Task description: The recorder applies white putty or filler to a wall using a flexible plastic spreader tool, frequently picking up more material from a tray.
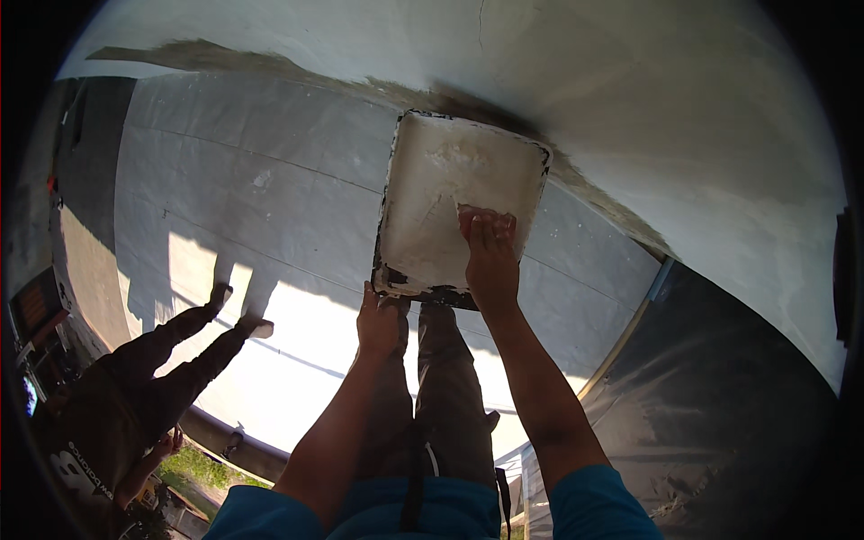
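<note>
A square, shallow tray (432, 225), coated with whitish paint or plaster and chipped dark along its rim, is in front of me beside the wall. My left hand (378, 326) grips its near left corner, the thumb up at the edge and the other fingers mostly hidden below. Inside the tray, my right hand (492, 265) presses a small reddish-brown block (468, 216), perhaps a sponge or a scraper, against the coated bottom. Its fingers lie closed over the block and cover most of it. A thicker whitish smear lies toward the tray's far side.
A pale wall (684, 117) with a rough grey lower edge curves across the top and right. Another person (126, 396) in dark clothes stands at the left. Dark sheeting (720, 387) covers the right side. Grey floor panels (261, 171) are partly sunlit.
</note>
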`<state>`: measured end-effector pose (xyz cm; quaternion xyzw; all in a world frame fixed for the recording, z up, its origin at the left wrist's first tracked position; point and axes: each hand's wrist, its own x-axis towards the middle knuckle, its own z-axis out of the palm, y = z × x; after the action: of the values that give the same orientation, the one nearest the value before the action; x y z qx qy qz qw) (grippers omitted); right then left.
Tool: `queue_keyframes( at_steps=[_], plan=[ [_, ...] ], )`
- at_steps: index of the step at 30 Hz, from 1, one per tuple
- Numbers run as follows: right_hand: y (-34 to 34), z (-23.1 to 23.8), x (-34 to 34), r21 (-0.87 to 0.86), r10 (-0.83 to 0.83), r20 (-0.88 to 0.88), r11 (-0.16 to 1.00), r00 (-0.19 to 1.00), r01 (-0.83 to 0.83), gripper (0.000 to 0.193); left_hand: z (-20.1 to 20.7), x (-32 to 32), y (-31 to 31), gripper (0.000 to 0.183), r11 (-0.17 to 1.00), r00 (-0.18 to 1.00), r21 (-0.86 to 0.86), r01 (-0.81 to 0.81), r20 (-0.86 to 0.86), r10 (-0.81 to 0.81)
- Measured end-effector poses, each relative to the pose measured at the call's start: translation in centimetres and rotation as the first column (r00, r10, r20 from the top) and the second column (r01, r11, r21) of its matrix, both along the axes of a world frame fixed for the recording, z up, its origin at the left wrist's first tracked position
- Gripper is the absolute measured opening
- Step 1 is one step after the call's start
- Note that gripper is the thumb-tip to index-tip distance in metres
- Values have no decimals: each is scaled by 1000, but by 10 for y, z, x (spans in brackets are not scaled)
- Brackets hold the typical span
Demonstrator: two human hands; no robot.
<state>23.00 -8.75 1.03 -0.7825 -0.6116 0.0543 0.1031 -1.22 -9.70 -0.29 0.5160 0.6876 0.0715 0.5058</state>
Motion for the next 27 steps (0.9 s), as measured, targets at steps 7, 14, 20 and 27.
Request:
queue_keyframes(
  at_steps=[7,14,20,27],
  plan=[
    [-48,-44,-69,-221,106,85,972,991,-85,50,11,3,7,81,960,982,-272,-72,151,116],
    [7,20,-20,-22,-122,-111,993,986,120,39,15,-12,19,80,970,994,-240,44,109,-19],
    [-28,-36,-47,-202,36,184,979,982,2,46,11,2,12,86,963,981,-266,-44,173,92],
    [1,27,-53,-120,-157,-272,984,949,129,45,34,-5,31,87,941,996,-339,6,82,23]
  ],
)
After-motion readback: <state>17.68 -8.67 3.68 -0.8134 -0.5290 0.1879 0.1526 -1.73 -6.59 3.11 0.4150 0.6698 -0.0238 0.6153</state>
